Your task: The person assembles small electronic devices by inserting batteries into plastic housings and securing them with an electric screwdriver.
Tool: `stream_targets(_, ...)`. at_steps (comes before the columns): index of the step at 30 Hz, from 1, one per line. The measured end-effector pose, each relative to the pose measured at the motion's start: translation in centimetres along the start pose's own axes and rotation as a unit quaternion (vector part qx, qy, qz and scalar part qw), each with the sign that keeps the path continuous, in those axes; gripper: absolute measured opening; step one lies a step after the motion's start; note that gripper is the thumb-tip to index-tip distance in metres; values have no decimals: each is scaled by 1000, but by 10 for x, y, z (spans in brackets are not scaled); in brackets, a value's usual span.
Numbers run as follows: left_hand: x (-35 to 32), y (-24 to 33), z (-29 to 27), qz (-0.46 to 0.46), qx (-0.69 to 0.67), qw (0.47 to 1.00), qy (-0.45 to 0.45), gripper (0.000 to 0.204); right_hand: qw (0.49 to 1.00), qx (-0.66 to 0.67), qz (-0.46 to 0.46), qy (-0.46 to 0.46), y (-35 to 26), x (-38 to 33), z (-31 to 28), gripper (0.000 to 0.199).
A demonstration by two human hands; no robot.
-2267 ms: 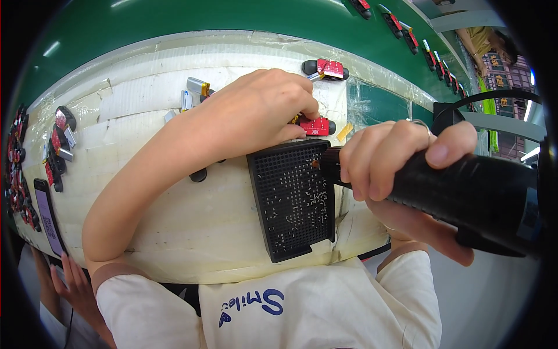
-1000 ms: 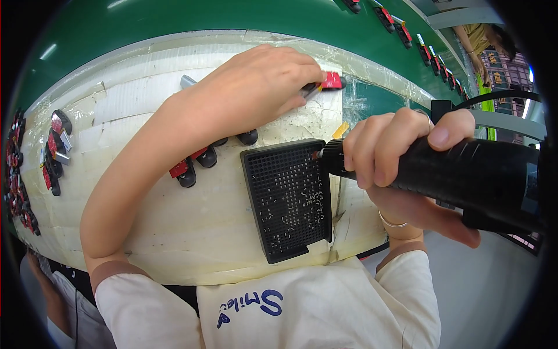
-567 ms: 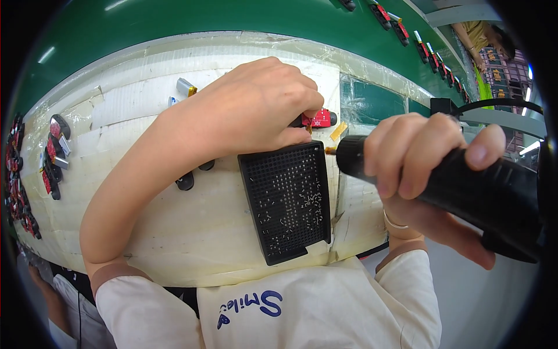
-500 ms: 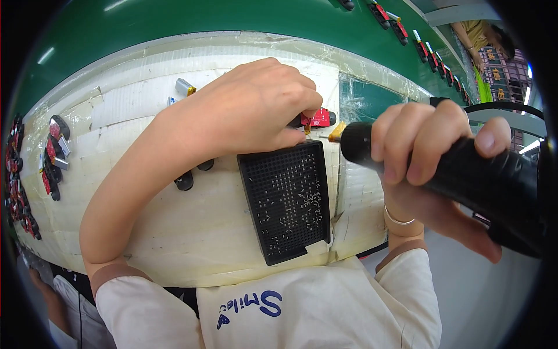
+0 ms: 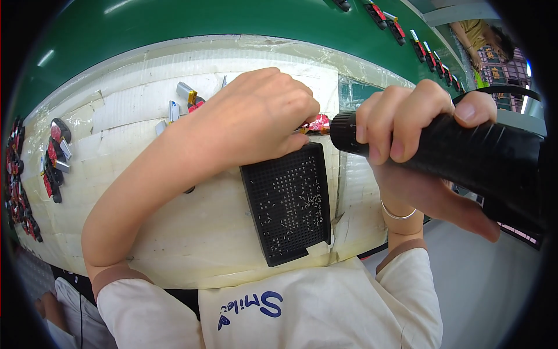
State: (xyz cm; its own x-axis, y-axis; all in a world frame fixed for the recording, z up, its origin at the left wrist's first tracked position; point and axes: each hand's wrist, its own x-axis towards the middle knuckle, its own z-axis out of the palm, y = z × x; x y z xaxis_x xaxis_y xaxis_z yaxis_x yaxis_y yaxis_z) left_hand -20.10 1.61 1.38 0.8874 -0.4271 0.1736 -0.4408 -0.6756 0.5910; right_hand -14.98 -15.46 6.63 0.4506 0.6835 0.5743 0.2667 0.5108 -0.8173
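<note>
My right hand [image 5: 418,134] is wrapped around a thick black electric screwdriver [image 5: 459,148], which lies nearly level with its nose toward the left. That nose meets a small red circuit board [image 5: 319,123]; its bit is hard to make out. My left hand [image 5: 273,110] has its fingers closed on the board's left side, hiding much of it. Just below the board is a black perforated tray [image 5: 267,209], with many tiny silver screws [image 5: 311,200] scattered over its holes and some standing in rows.
Silver battery-like packs [image 5: 186,91] and other red pieces lie beyond my left forearm. More red-and-black assemblies [image 5: 55,154] cluster at the far left. A row of them [image 5: 421,49] runs along the green surface at the back right, near another person [image 5: 479,38].
My right hand has moved the screwdriver left and slightly up, bringing its nose to the red board. My left hand has shifted slightly left and still grips the board.
</note>
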Motion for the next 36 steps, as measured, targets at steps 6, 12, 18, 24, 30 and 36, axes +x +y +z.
stream_targets(6,-1,6,10,-41,6,998,51,10,998,-24,-32,-40,1,4,-2,96)
stream_targets(12,0,-8,7,-3,-84,996,43,13,999,-49,5,21,1,2,5,98)
stream_targets(18,1,-15,9,11,-97,994,47,14,999,-36,4,4,7,3,0,98)
stream_targets(24,1,-15,7,2,-111,993,38,13,993,-33,-38,-105,16,3,-17,98)
stream_targets(30,2,-15,8,0,-110,993,40,12,989,-40,-20,-138,16,2,-22,93)
stream_targets(36,0,-15,10,2,-107,993,50,12,993,-15,-42,-111,21,-1,-13,92)
